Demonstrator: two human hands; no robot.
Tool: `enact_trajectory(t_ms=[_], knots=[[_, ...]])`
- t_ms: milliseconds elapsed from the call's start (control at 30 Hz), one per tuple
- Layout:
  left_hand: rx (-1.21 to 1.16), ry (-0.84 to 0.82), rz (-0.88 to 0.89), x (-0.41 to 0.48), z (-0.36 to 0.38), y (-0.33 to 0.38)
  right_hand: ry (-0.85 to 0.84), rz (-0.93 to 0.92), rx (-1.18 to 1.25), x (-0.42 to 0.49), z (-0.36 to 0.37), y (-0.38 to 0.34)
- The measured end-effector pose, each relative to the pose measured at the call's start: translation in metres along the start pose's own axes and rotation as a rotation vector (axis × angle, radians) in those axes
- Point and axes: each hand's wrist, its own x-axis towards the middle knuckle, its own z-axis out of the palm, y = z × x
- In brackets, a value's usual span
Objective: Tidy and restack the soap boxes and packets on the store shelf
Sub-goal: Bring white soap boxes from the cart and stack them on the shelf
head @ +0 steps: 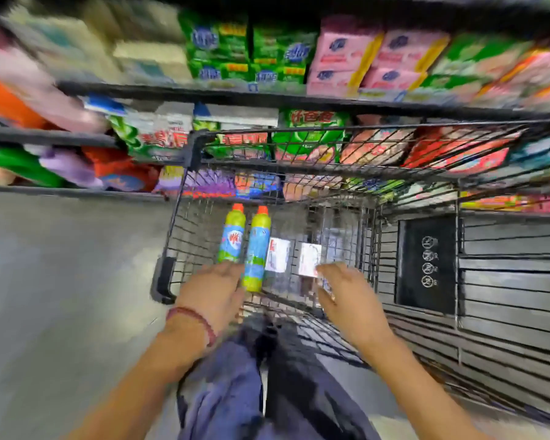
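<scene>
Both my hands reach down into a wire shopping cart (172,230). My left hand (215,292), with a bead bracelet on the wrist, has straight fingers beside two yellow-green bottles (257,249) lying in the cart. My right hand (343,290) touches a small white soap box (308,260) with its fingertips; whether it holds the box is unclear. A second white box (277,254) lies next to it. Green soap packets (251,49) and pink soap boxes (372,55) are stacked on the upper shelf, blurred by motion.
The shelf (172,92) below holds green and red detergent bags (308,138). Purple, orange and green pouches (64,166) fill the left shelves. The cart's black child-seat flap (426,265) is at right. Grey floor (61,281) lies to the left. My dark trousers (267,392) show below.
</scene>
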Motion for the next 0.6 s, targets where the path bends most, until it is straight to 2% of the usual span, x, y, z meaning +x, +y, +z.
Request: enact_trajectory(t_ms=[100,200,267,367,533,600], knots=[[0.030,0.090,0.047,-0.067,-0.021,-0.003,0.126,-0.150,-0.089,-0.044,-0.018,-0.042],[0.082,0.163,0.089,-0.121,-0.036,0.002,0.233,-0.211,-0.204,-0.075,-0.021,-0.074],[0.034,0.235,0.110,-0.154,-0.040,0.007,0.272,-0.245,-0.234,-0.092,-0.016,-0.089],[0.007,0.165,-0.028,-0.197,-0.027,0.011,0.256,-0.365,-0.226,-0.115,0.000,-0.106],[-0.074,0.244,-0.248,-0.268,0.018,0.007,0.145,-0.457,-0.184,-0.149,0.029,-0.128],[-0.167,0.214,-0.315,-0.299,0.041,-0.004,0.108,-0.471,-0.201,-0.162,0.040,-0.142]])
